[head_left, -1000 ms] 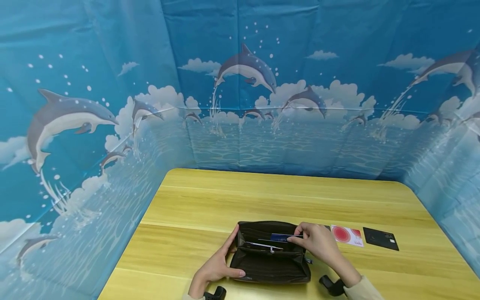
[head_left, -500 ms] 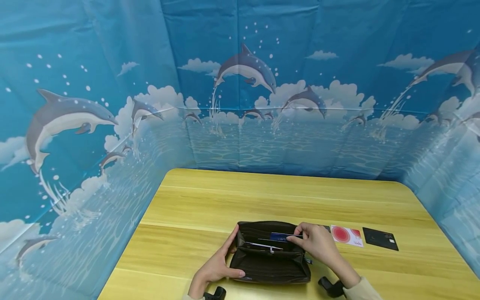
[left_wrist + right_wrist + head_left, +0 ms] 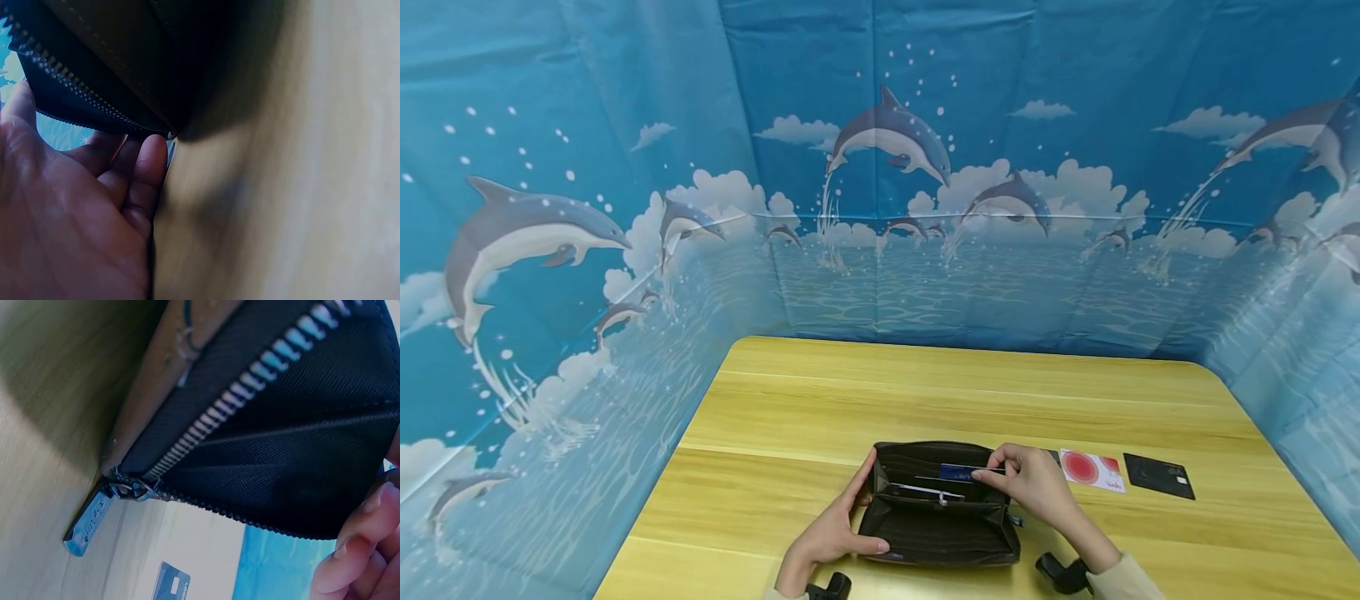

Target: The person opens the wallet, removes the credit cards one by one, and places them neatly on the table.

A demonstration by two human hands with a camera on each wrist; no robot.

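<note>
A dark brown zip wallet lies open on the wooden table, near its front edge. My left hand grips the wallet's left end, thumb on the near flap and fingers along the far side. My right hand pinches a blue card that stands in an inner slot. A white slip shows in another pocket. The left wrist view shows my left hand's fingers under the wallet's zip edge. In the right wrist view, the wallet's end and its zip pull fill the frame.
To the right of the wallet lie a white card with a red disc and a black card. A dark card corner peeks from behind my right hand. Blue dolphin-print cloth walls the table on three sides.
My right hand has crept slightly left along the slot and now covers more of the blue card. The left hand and the wallet have stayed put.
</note>
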